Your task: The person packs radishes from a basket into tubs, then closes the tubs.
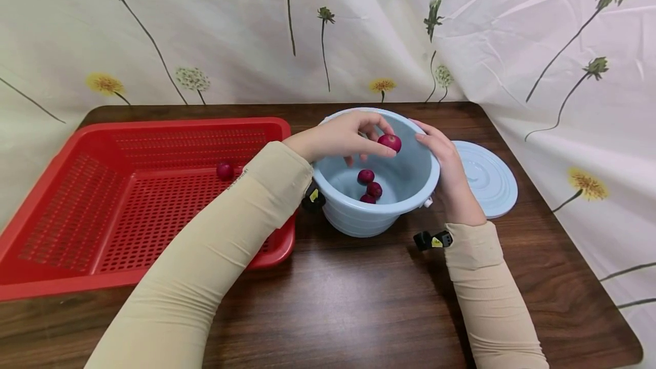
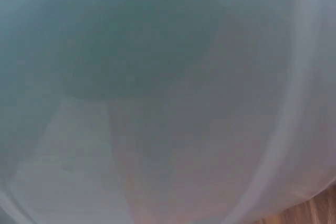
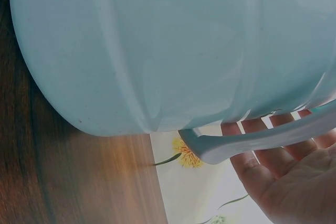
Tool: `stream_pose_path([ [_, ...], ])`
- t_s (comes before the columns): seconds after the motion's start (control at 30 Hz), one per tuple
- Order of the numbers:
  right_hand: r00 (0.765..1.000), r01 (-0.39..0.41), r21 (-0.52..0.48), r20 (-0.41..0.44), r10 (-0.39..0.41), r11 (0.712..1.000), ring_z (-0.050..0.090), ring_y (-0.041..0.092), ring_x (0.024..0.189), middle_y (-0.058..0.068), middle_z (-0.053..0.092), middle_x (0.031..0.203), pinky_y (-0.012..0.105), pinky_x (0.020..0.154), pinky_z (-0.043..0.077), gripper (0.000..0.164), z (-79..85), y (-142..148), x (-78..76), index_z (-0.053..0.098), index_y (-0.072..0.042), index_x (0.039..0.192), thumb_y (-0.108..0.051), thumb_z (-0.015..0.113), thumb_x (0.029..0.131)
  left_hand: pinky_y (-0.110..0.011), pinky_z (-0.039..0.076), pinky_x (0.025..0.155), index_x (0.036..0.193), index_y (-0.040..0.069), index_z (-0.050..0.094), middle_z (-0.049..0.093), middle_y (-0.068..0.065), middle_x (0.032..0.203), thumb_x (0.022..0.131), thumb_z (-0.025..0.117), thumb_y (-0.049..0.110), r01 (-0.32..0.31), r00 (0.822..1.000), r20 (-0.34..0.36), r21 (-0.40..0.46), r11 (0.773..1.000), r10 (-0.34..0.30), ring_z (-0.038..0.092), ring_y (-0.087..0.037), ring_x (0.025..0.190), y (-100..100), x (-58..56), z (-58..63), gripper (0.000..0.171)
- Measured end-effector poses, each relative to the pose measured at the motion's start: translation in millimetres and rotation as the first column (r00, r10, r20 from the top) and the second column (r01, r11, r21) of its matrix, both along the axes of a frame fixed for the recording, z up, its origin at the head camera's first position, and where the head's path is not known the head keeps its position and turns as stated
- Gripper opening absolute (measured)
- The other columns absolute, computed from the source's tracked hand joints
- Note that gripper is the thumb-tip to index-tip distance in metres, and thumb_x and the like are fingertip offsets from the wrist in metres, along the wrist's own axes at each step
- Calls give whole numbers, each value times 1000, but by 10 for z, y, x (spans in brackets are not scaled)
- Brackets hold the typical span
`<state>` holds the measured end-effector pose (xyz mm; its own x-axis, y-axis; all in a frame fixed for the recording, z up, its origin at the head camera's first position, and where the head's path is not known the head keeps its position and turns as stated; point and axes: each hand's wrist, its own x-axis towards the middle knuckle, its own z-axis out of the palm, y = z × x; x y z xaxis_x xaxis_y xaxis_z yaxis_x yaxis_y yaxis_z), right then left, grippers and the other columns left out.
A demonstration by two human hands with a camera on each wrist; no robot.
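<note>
In the head view my left hand [image 1: 345, 135] pinches a dark red plum [image 1: 389, 142] between thumb and fingers, over the mouth of a light blue bucket [image 1: 376, 206]. Several more plums [image 1: 374, 189] lie on the bucket's floor. My right hand [image 1: 443, 155] grips the bucket's right rim, thumb over the edge and fingers along the outside. The right wrist view has those fingers [image 3: 252, 174] behind the bucket's handle [image 3: 252, 142]. Only the blurred, pale bucket wall [image 2: 210, 129] fills most of the left wrist view; the hand and plum are not discernible there.
Left of the bucket stands a red plastic basket [image 1: 148, 282] with a plum [image 1: 224, 171] in it, partly beside my left sleeve. A round blue lid [image 1: 489, 178] lies right of the bucket on the brown wooden table [image 1: 333, 300]. Flowered cloth [image 1: 246, 33] hangs behind.
</note>
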<state>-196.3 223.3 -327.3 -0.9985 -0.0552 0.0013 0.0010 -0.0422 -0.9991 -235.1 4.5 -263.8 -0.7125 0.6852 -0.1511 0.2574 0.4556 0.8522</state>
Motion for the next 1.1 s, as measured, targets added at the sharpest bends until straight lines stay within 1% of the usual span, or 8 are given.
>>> stream_pose_path([
  [0.13, 1000, 3, 5, 3, -3, 1000, 48, 18, 127, 5, 49, 145, 36, 107, 39, 47, 3, -2, 3, 48, -15, 146, -31, 45, 102, -32, 56, 61, 124, 19, 60, 64, -6, 102, 89, 73, 35, 31, 998, -44, -76, 997, -35, 63, -26, 81, 1, 5, -9, 41],
  [0.27, 1000, 9, 4, 0, -9, 1000, 48, 18, 128, 5, 50, 145, 37, 108, 39, 47, -1, -2, 7, 49, -15, 145, -30, 44, 102, -30, 55, 61, 124, 20, 60, 64, -5, 101, 89, 73, 36, 56, 994, -86, -149, 987, -69, 62, -23, 77, 6, -1, -20, 41],
  [0.43, 1000, 13, -6, 0, -13, 1000, 48, 18, 128, 5, 50, 144, 38, 109, 37, 46, 5, -5, 8, 49, -13, 145, -28, 44, 102, -29, 53, 61, 123, 21, 61, 64, -5, 100, 89, 73, 36, 75, 989, -107, -215, 974, -100, 61, -27, 79, 15, -4, -26, 40],
  [0.6, 1000, 8, -7, 8, -8, 1000, 46, 19, 130, 5, 49, 145, 41, 113, 35, 47, 13, -5, 7, 48, -13, 146, -28, 43, 102, -29, 52, 61, 124, 20, 62, 65, -4, 99, 89, 73, 35, 78, 988, -110, -246, 966, -107, 62, -26, 80, 26, 11, -22, 40],
  [0.7, 1000, 5, -3, 9, -5, 1000, 47, 18, 130, 5, 49, 145, 40, 113, 36, 47, 16, -3, 8, 48, -13, 146, -27, 42, 102, -28, 52, 62, 123, 20, 62, 65, -4, 99, 89, 73, 35, 78, 987, -117, -255, 964, -110, 61, -24, 79, 33, 22, -21, 39],
  [0.9, 1000, 9, -10, 8, -9, 1000, 47, 17, 130, 4, 50, 144, 37, 110, 37, 46, 17, 1, 13, 48, -14, 146, -28, 43, 102, -29, 51, 73, 120, 19, 65, 67, -3, 97, 88, 73, 36, 83, 981, -147, -258, 963, -125, 61, -18, 84, 40, 30, -26, 36],
  [1.1, 1000, 6, -5, 10, -6, 1000, 45, 18, 132, 5, 48, 145, 41, 114, 34, 46, 26, -9, 21, 47, -13, 146, -26, 42, 102, -28, 49, 79, 119, 18, 66, 68, -3, 94, 89, 73, 37, 95, 975, -169, -268, 959, -144, 61, -17, 88, 42, 18, -41, 36],
])
